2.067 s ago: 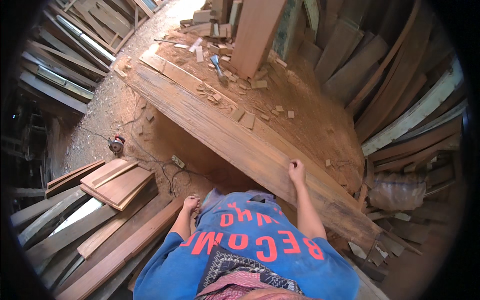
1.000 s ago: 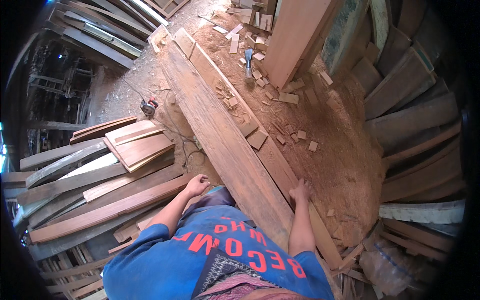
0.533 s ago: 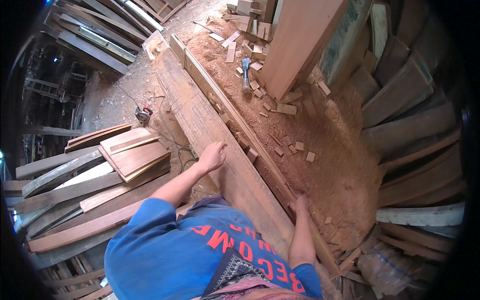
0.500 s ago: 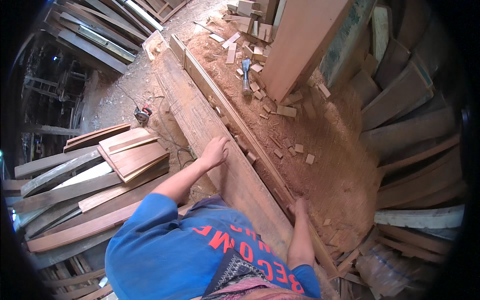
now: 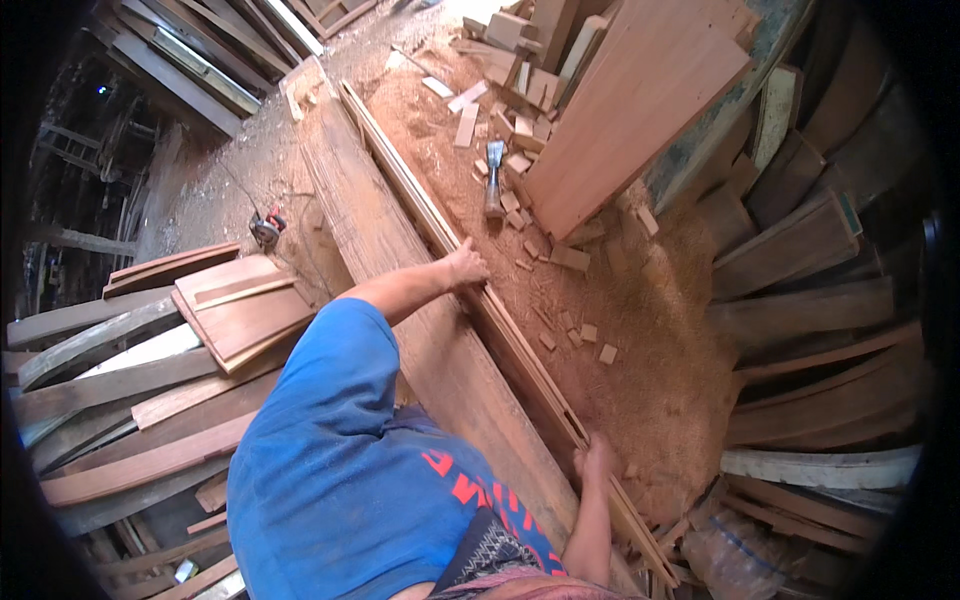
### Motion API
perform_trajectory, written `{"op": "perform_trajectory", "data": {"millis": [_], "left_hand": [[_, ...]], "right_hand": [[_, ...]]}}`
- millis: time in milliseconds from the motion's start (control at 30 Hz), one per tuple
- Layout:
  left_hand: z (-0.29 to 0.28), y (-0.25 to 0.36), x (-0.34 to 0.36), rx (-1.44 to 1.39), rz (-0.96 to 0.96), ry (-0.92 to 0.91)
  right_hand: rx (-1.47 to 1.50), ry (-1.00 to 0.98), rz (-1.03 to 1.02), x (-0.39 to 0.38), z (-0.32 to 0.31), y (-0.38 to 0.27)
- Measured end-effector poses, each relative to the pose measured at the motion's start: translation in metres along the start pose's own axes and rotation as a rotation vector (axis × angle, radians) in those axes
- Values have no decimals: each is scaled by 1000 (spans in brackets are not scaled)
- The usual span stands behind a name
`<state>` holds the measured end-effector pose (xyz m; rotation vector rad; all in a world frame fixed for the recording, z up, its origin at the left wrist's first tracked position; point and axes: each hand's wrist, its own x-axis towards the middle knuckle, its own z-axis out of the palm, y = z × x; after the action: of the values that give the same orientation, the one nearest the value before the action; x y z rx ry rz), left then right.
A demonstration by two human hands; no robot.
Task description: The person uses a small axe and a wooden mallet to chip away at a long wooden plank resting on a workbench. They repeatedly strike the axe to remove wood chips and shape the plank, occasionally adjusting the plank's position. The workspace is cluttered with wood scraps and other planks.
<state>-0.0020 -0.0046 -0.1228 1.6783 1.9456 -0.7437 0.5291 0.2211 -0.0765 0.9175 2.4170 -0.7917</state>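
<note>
A long, narrow wooden board [image 5: 528, 355] with grooved edges runs diagonally along the right side of a thick plank bench [image 5: 372, 225]. My left hand [image 5: 467, 266] is closed over the board about midway along, with the arm stretched across the bench. Nearer to me, my right hand [image 5: 596, 460] grips the same board close to its near end. Its fingertips are partly hidden behind the wood. Beyond the board, a tool with a broad metal blade and a short handle [image 5: 494, 180] lies on the sawdust.
Wood offcuts [image 5: 570, 258] and shavings litter the floor past the bench. A thick upright timber [image 5: 630, 120] stands at the far right. Stacked planks [image 5: 150, 400] fill the left side, near a corded red-and-black power tool [image 5: 267, 228]. More boards [image 5: 790, 245] line the right.
My left hand has moved from above the bench, rightward and forward, onto the grooved board and closed on it. My right hand has slid a little nearer along the board.
</note>
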Motion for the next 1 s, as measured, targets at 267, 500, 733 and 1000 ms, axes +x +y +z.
{"op": "perform_trajectory", "data": {"millis": [267, 500, 733, 1000], "left_hand": [[-106, -5, -48, -76, -68, 418], [-149, 29, -123, -153, 4, 525], [-107, 86, -210, -195, 24, 432], [-22, 147, -236, -295, 106, 410]], "right_hand": [[-156, 418, -66, -42, -95, -32], [52, 381, 43, -124, -135, -55], [332, 243, 246, -200, -71, -37], [96, 352, 58, -255, 4, -29]]}}
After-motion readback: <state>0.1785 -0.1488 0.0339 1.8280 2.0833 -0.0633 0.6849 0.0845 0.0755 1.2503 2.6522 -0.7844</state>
